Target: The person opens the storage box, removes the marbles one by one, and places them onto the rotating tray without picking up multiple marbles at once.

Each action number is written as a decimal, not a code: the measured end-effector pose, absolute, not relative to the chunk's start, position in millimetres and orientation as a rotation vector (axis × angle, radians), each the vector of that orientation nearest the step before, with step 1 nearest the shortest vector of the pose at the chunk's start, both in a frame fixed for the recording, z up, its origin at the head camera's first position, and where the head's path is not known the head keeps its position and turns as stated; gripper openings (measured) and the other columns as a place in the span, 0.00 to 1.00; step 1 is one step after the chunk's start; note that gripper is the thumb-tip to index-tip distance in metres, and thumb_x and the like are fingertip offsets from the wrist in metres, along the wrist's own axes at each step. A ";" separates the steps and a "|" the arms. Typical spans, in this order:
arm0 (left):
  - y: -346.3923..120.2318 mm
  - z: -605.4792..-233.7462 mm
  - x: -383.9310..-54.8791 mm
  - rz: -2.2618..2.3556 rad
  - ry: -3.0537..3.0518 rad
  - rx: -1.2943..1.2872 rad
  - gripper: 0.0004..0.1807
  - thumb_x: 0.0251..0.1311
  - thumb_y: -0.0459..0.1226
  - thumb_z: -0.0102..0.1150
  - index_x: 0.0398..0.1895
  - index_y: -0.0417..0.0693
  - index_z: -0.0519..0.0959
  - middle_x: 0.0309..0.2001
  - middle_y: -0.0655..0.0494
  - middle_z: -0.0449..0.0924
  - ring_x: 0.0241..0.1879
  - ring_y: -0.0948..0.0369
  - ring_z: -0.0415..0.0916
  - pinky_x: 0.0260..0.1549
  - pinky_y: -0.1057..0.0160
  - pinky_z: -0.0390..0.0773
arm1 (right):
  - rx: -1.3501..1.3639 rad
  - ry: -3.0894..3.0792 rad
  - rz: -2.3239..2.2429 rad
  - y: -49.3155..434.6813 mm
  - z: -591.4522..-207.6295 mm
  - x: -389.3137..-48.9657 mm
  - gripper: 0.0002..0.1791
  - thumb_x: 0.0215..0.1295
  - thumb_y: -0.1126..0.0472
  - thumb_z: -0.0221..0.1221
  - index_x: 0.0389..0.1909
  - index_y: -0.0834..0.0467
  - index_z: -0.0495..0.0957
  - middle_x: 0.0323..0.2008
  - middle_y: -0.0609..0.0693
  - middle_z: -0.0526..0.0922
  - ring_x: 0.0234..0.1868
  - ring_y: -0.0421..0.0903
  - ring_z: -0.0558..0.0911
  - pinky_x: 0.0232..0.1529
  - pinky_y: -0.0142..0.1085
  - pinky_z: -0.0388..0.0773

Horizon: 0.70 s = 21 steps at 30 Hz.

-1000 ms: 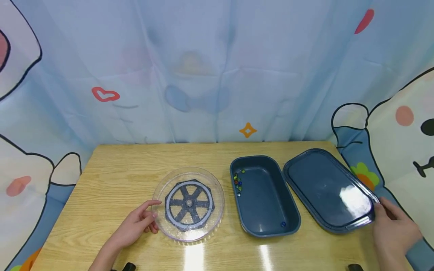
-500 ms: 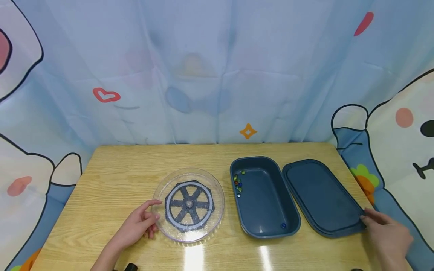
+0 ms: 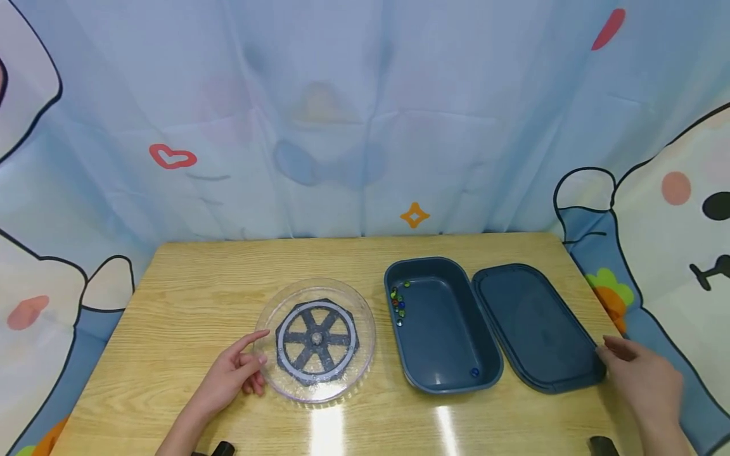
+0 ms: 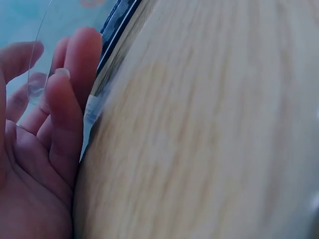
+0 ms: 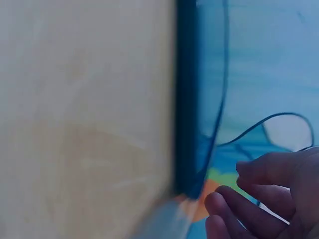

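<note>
A clear round turntable (image 3: 365, 335) with a dark spoked wheel at its centre lies on the wooden table. My left hand (image 3: 230, 370) is at its left rim, index finger stretched over the edge and the other fingers loosely bent. To the right, a dark blue rectangular box (image 3: 441, 329) stands without its lid. Several small coloured marbles (image 3: 397, 304) lie along its left side, and a blue marble (image 3: 474, 372) sits in the near right corner. Beside the box the dark blue lid (image 3: 542, 329) lies flat. My right hand (image 3: 644, 380) has its fingertips right at the lid's near right corner, fingers loosely curved.
A light wooden table (image 3: 205, 278) carries everything, its far edge close to a blue cartoon-printed curtain (image 3: 342, 126). The box and lid stand side by side, almost touching. Black wrist-camera parts (image 3: 222, 448) show near the bottom edge.
The lid has gone from raised and tilted, gripped by my right hand, to flat on the table. My right hand has loosened and shifted slightly left. The left hand stays at the turntable.
</note>
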State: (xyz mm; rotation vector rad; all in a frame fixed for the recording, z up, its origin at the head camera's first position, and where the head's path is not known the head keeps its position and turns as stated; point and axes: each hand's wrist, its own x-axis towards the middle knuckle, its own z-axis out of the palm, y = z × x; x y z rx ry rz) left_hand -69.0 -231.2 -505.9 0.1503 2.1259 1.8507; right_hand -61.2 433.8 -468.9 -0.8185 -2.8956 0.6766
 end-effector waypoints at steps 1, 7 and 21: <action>-231.4 -506.0 -69.1 1.849 2.129 0.147 0.32 0.72 0.38 0.56 0.75 0.44 0.60 0.23 0.44 0.80 0.19 0.55 0.80 0.17 0.64 0.78 | -0.789 -2.907 0.679 431.1 -464.4 -62.3 0.27 0.73 0.54 0.55 0.61 0.72 0.73 0.50 0.70 0.80 0.50 0.69 0.75 0.47 0.57 0.67; -232.0 -506.3 -67.8 1.822 2.147 0.130 0.33 0.72 0.40 0.56 0.76 0.46 0.59 0.24 0.44 0.82 0.17 0.55 0.79 0.14 0.66 0.75 | -0.583 -2.901 0.697 399.1 -436.4 -71.7 0.28 0.73 0.50 0.55 0.61 0.69 0.74 0.50 0.70 0.81 0.48 0.68 0.77 0.35 0.49 0.71; -233.3 -507.2 -65.8 1.831 2.106 0.178 0.34 0.73 0.39 0.54 0.77 0.44 0.55 0.26 0.42 0.83 0.23 0.53 0.83 0.22 0.62 0.81 | 0.130 -2.825 0.904 302.5 -381.3 -115.1 0.20 0.71 0.53 0.61 0.56 0.62 0.81 0.49 0.62 0.85 0.48 0.64 0.83 0.41 0.45 0.84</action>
